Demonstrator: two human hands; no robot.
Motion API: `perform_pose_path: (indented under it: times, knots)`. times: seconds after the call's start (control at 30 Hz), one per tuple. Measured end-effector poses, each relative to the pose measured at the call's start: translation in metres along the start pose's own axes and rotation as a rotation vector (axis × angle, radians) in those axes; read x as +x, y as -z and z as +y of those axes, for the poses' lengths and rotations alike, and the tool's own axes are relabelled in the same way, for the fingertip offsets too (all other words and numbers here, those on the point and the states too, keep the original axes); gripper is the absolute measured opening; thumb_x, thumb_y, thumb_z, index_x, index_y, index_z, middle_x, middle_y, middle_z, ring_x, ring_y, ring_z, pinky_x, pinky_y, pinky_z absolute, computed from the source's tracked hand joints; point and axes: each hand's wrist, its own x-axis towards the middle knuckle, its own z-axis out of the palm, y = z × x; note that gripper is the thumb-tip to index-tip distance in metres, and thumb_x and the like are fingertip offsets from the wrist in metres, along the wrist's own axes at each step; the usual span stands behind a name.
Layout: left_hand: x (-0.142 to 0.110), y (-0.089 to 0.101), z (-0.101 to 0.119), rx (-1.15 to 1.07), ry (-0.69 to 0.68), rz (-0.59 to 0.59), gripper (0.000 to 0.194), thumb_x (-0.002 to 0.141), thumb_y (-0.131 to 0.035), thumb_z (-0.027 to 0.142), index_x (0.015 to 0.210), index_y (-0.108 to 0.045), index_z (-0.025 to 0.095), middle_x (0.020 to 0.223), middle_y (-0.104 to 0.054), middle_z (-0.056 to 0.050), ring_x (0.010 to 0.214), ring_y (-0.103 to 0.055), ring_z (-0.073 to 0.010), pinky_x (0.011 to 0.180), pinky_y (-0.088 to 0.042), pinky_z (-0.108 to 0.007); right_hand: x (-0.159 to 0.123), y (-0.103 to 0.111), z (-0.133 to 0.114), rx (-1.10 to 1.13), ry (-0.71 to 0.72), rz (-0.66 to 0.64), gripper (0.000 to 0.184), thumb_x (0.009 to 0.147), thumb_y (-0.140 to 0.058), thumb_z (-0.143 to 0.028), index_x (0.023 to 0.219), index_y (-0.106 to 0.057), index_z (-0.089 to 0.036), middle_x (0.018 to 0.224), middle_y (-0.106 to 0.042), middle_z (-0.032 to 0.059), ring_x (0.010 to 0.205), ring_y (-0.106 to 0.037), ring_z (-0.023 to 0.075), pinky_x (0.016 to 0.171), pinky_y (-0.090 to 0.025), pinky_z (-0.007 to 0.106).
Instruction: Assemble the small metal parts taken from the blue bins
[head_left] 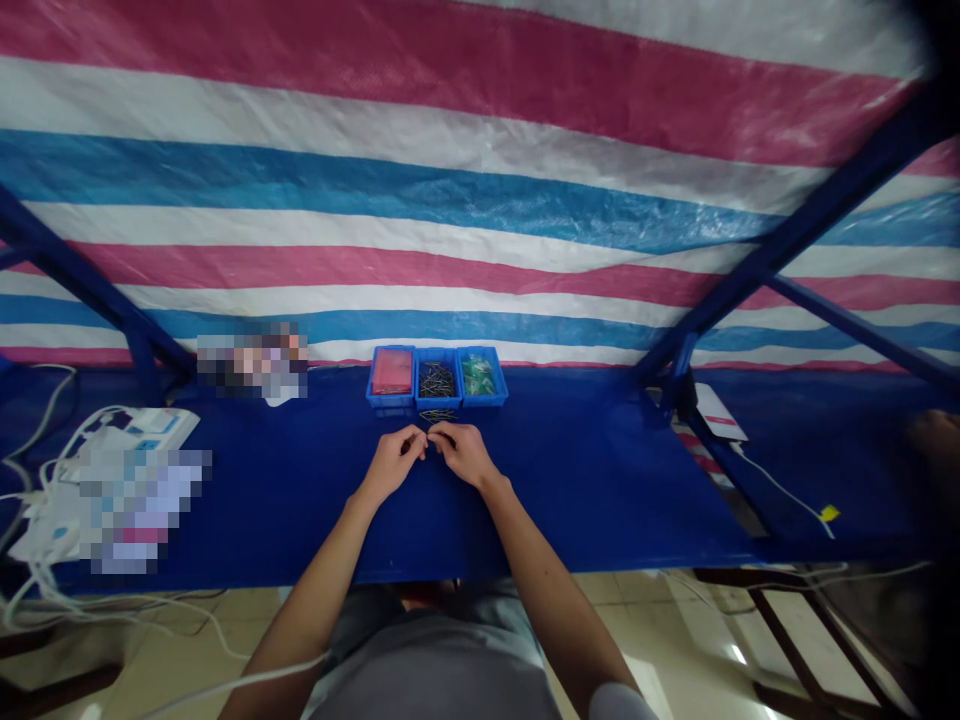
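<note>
My left hand (394, 460) and my right hand (463, 452) meet over the blue table, their fingertips pinched close together. Anything between the fingers is too small to make out. Just beyond them lie several dark, thin pieces like screws (438, 415). Behind these stand three blue bins in a row. Flat pinkish-red pieces (392, 371) fill the left bin, and the middle one holds a heap of dark screw-like pieces (436, 380). In the right bin (492, 400) are small green and clear packets (478, 374).
White power strips and cables (71, 500) crowd the left end of the blue table (600, 490). A white box-like device (720, 412) with a cord is at the right, past a blue frame post (679, 370). A striped tarp (450, 230) hangs behind.
</note>
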Motion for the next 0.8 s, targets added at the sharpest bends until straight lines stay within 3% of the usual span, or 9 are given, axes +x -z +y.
perform_pose_path:
  times: [0.8]
  knots:
    - [0.0019, -0.0018, -0.0015, 0.000, 0.020, 0.022, 0.028, 0.094, -0.053, 0.038, 0.083, -0.067, 0.017, 0.069, -0.069, -0.001, 0.065, -0.063, -0.0153, 0.065, -0.044, -0.024, 0.0002, 0.0015, -0.0025, -0.040, -0.042, -0.031, 0.026, 0.102, -0.046, -0.030, 0.088, -0.066, -0.021, 0.074, -0.067, 0.0008, 0.066, -0.059, 0.0136, 0.066, -0.037, 0.022]
